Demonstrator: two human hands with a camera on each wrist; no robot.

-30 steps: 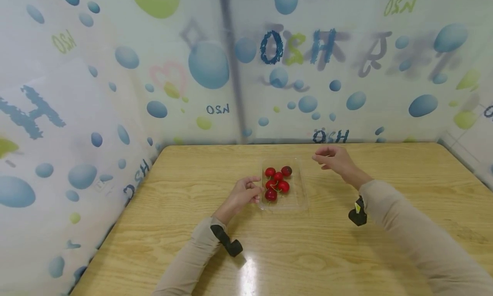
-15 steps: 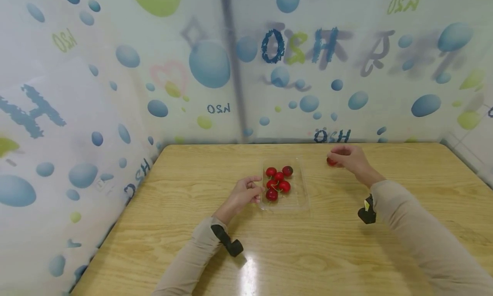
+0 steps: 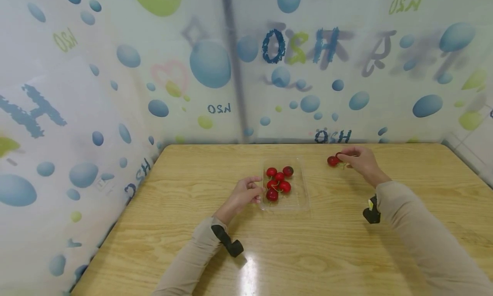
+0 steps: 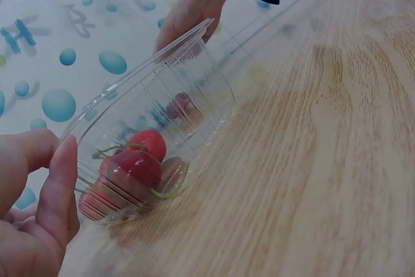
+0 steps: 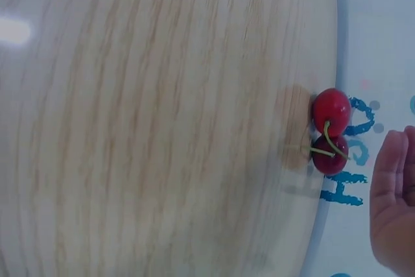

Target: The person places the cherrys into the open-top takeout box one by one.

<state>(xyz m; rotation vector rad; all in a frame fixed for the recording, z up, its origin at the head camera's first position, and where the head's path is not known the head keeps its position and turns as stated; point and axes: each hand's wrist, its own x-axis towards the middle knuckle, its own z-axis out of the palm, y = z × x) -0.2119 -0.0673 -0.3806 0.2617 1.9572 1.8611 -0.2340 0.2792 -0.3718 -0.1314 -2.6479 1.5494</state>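
A clear plastic container (image 3: 294, 201) with several red cherries (image 3: 284, 186) in it stands on the table. My left hand (image 3: 242, 192) pinches the container's left rim, thumb and a finger on the wall in the left wrist view. Two more cherries (image 5: 331, 113) with green stems lie side by side on the wood near the far edge. Close to their right is my right hand (image 3: 360, 161), its fingertips partly covering one cherry in the head view. The right wrist view shows a gap between this hand and the two cherries; its fingers hold nothing visible there.
The light wooden table (image 3: 215, 167) ends at a back wall covering (image 3: 254, 107) with blue drops and letters. A black camera mount (image 3: 233, 246) sits on the left wrist and another camera mount (image 3: 371, 214) on the right.
My right hand has shifted to the right, uncovering first one cherry and then part of a second. The left hand and the container have stayed in place.
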